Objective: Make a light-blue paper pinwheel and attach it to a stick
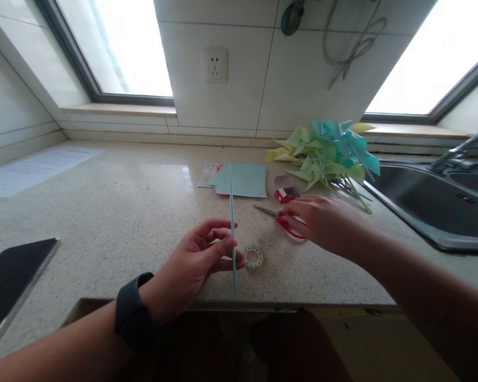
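My left hand (pixel 207 252) pinches a thin pale-blue stick (pixel 231 207) between thumb and fingers, keeping it roughly upright above the front of the counter. It looks like tightly rolled paper. A roll of clear tape (pixel 253 257) lies just right of those fingertips. Over to the right, my right hand (pixel 314 215) has its fingers closed at the red handles of a pair of scissors (pixel 269 211), whose blades point left; part of the handles is hidden. Behind the stick lies a stack of pale-blue paper squares (pixel 247 180). A small red box (pixel 286 194) sits just beyond my right hand.
Green, yellow and blue paper pinwheels (pixel 330 151) are heaped at the back right, beside the metal sink (pixel 454 207). A dark tablet-like device (pixel 16 286) lies at the left front, and a printed sheet (pixel 40 167) farther back. A wall socket (pixel 215 65) is above the counter (pixel 135 212).
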